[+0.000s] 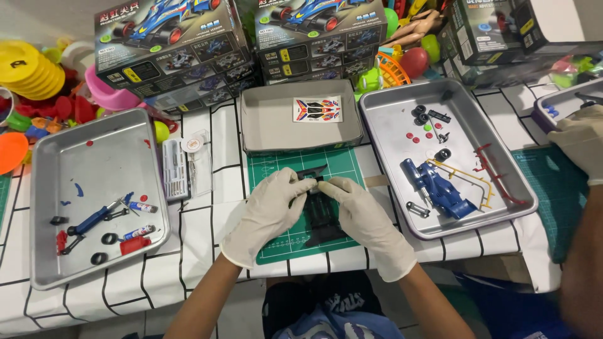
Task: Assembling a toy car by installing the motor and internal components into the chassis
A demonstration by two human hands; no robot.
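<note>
The left hand (271, 210), in a white glove, curls its fingers around the upper left edge of a black toy-car chassis (321, 210), thumb and fingertips pinching it near its top. The right hand (364, 213), gloved the same way, closes on the chassis from the other side, its fingertips meeting the left hand's at about the 12 o'clock end of the part. The chassis lies lengthwise on a green cutting mat (295, 242), between the two hands, with a small black piece (312, 171) just beyond it at 12 o'clock.

Further out at 12 o'clock sits a grey box lid (264, 129) holding a sticker sheet (317, 110) printed in red, blue and white. Behind that stand two toy-car boxes (169, 53).

At 3 o'clock a metal tray (389, 188) holds a blue car body (440, 186), a yellow parts frame (468, 179), a red parts frame (493, 172), black wheels (419, 113) and small red discs. At 9 o'clock another metal tray (44, 251) carries a blue-handled screwdriver (94, 218), black tyres (103, 248), two small batteries and red pieces. Between this tray and the mat lies a clear case of small tools (174, 169).

At the far 3 o'clock edge another person's gloved hand (581, 141) rests near a second mat.
</note>
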